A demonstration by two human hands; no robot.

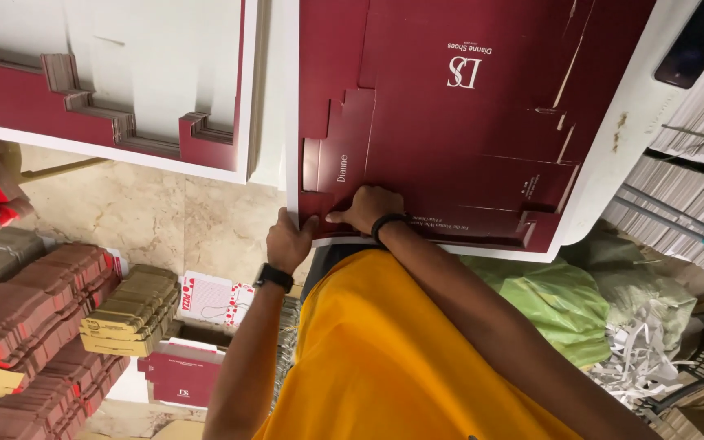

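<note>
Down on the white table [605, 147], the right hand [366, 209] pressed flat with open fingers on the near edge of a dark red cardboard sheet [450, 122]. Just left, the left hand [288, 242] gripped its corner.

My left hand [288, 242] with fingertips tucked under the maroon carton stack [442, 122] – out of sight, the stack's top cut by the frame edge, small white print on it too fine for me, second die-cut pile [83, 98] cropped at left, my right elbow lost below.
</note>
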